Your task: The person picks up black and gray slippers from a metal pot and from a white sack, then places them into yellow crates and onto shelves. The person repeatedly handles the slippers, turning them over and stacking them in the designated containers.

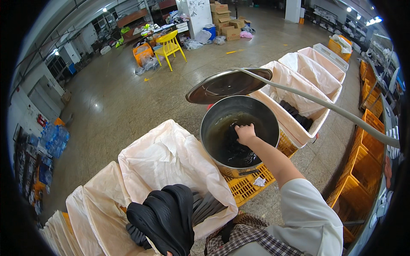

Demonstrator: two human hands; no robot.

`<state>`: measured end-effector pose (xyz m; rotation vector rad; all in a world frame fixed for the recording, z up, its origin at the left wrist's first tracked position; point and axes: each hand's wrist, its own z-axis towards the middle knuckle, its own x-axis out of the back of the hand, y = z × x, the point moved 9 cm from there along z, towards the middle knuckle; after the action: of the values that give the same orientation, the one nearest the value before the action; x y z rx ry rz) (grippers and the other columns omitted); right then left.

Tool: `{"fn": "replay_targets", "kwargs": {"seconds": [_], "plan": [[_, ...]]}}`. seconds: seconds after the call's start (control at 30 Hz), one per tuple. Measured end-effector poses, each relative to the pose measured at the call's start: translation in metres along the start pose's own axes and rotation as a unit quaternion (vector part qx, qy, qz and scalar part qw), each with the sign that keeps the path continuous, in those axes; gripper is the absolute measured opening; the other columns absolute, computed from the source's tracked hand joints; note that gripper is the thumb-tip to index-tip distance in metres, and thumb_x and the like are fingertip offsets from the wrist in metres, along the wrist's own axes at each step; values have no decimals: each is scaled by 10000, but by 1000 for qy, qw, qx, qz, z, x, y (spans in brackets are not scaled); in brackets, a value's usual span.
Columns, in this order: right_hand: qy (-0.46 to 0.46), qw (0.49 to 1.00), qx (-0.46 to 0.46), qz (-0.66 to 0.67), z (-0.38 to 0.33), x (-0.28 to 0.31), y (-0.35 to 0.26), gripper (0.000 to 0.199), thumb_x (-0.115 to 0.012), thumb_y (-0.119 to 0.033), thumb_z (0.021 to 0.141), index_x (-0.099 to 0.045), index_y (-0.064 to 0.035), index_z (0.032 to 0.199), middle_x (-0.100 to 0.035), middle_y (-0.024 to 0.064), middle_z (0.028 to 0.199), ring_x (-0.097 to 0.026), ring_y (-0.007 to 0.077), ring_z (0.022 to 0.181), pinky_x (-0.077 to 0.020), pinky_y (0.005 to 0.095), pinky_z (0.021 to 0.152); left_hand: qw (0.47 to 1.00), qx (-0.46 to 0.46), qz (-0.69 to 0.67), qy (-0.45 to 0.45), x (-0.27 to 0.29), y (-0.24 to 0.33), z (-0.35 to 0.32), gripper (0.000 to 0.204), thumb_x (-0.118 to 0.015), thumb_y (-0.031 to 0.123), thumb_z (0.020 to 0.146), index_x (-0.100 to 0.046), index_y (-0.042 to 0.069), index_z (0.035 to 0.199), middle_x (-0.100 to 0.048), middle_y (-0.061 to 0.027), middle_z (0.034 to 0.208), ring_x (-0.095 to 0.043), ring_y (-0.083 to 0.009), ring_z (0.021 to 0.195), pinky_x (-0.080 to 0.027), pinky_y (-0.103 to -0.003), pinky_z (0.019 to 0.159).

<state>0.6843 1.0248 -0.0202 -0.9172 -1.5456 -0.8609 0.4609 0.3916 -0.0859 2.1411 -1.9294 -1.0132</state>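
Observation:
My right hand (245, 133) reaches into a round metal pot (212, 121) holding dark liquid, its fingers closed on a black rubbery piece (234, 147) among others lying in the liquid. The pot's lid (226, 85) stands tilted open behind it. At the bottom edge, a stack of black shoe soles (164, 217) rests in my left hand (169, 253), which is almost wholly hidden beneath them. The stack is held over a cloth-lined bin (171, 158) with more dark soles inside.
The pot sits on a yellow plastic crate (247, 185). A grey hose (324, 104) arcs from the lid to the right. A row of cloth-lined bins (307, 72) runs away at right, with orange crates (363, 166) beside them. A yellow chair (170, 45) and cardboard boxes (224, 21) stand far off.

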Motion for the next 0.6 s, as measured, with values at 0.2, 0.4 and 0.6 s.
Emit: {"fn": "replay_targets", "kwargs": {"seconds": [0.2,0.4,0.6], "plan": [[24,999,30,-15,-13,27,-1,514,-751,-310,696,-536,-93,1109,-635,107,1067,-597,296,1030,-370,510,944,1000,-15,18,9,-2,10,5,696,-647,467,815,-432,80,1352,-485,-104,1351,-470,-298,1198,-427,-449,959],[118,985,102,-71,-63,114,9,459,-756,-324,658,-562,-96,1007,-650,86,964,-612,283,958,-433,435,810,999,-12,42,-18,-24,27,22,777,-668,419,810,-318,71,1410,-389,-137,1419,-416,-362,1235,-369,-468,1042],[219,948,168,-159,-121,200,20,428,-737,-263,669,-540,-101,1013,-628,47,906,-604,256,903,-425,396,758,983,-7,84,-165,-80,44,51,742,-637,373,839,-291,73,1423,-390,-171,1404,-389,-367,1256,-315,-500,1081]]}}
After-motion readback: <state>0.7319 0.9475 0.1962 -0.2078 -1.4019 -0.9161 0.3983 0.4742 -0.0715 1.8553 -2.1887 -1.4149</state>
